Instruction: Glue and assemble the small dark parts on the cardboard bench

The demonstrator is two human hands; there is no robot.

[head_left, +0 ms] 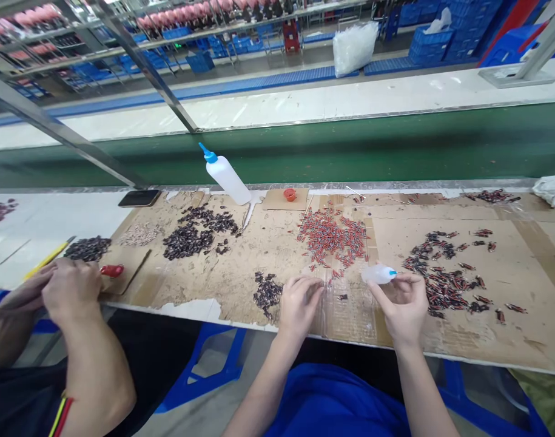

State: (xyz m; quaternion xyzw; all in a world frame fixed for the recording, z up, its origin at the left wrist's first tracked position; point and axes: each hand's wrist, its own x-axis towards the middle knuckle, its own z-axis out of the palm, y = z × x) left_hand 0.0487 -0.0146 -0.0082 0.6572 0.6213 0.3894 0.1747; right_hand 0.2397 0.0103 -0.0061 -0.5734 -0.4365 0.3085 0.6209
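My right hand [407, 306] grips a small, translucent squeeze bottle [377, 274] with a blue tip, tilted on its side above the cardboard. To its left, my left hand [299, 306] is closed in a pinch. Whatever sits between those fingertips is too small to make out. Just beyond both hands lies a heap of small red-and-dark parts [334, 237]. A single dark piece [343, 297] rests on the cardboard between the hands. Beside my left wrist is a small pile of black parts [267, 292]. Right of my right hand spread several red-and-black pieces [441, 285].
A larger white bottle with blue cap [229, 179] stands tilted near the back edge, beside a red cap [289, 194]. More black parts [190, 237] lie left. A co-worker's hands [70, 288] work at far left, near a yellow knife [47, 258] and a phone [139, 198].
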